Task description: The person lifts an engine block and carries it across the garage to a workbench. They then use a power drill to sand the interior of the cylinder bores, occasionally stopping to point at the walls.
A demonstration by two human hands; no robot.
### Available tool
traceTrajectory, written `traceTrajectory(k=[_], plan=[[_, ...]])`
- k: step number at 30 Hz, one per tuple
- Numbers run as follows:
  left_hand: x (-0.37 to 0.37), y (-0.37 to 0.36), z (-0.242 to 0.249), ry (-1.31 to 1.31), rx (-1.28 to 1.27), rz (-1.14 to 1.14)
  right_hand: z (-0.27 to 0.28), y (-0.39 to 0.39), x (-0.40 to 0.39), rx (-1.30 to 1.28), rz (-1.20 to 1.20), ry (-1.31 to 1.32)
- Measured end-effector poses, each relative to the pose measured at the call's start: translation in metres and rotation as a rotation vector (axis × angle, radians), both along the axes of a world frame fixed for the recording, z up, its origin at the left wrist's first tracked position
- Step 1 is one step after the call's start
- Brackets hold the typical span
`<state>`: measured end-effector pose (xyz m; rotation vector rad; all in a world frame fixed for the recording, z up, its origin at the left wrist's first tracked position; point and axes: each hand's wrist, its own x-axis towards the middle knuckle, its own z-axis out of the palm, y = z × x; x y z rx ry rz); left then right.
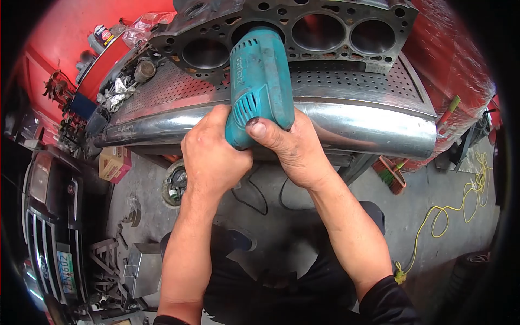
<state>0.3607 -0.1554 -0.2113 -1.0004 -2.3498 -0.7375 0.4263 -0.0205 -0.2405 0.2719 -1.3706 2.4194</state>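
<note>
Both hands grip a teal power drill (261,81), whose front end points into a cylinder bore of an engine block (319,57). My left hand (213,151) is wrapped round the drill's handle side, fingers mostly hidden beneath. My right hand (290,143) clasps the rear of the body, with its thumb lying over the back end. What is fitted to the drill's nose is hidden inside the bore. Other open bores show to the left and right of the drill. The block rests on a perforated metal bench top (346,84) with a rounded shiny front edge.
Crumpled foil-like scraps (119,92) and a cylindrical metal part (145,71) lie at the bench's left. A broom (391,174) and a yellow cord (433,222) are on the right floor. A cardboard box (115,164) and a vehicle front (51,216) stand left. A dark cable loops below the bench.
</note>
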Motion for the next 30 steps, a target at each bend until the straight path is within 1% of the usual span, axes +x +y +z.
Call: traceTrajectory(k=[8, 12, 17, 21, 24, 25, 30], plan=[[-0.001, -0.003, 0.004, -0.009, -0.009, 0.015, -0.002, 0.0, -0.001, 0.044, -0.015, 0.01], [0.0, -0.006, -0.001, 0.014, 0.015, -0.005, -0.007, 0.0, 0.002, 0.052, 0.027, -0.025], [0.004, -0.013, -0.009, -0.004, -0.039, 0.002, -0.013, -0.005, 0.006, 0.032, 0.047, 0.008], [0.009, -0.02, -0.018, 0.053, -0.003, -0.026, -0.019, -0.014, 0.009, -0.002, 0.068, 0.037], [0.012, -0.028, -0.023, 0.078, 0.004, -0.066, -0.02, -0.019, 0.021, 0.019, 0.09, -0.017], [0.015, -0.031, -0.022, 0.084, 0.033, -0.1, -0.023, -0.019, 0.023, 0.079, 0.083, -0.009], [0.033, -0.045, -0.027, 0.067, 0.005, -0.09, -0.029, -0.033, 0.039, 0.119, 0.066, 0.017]])
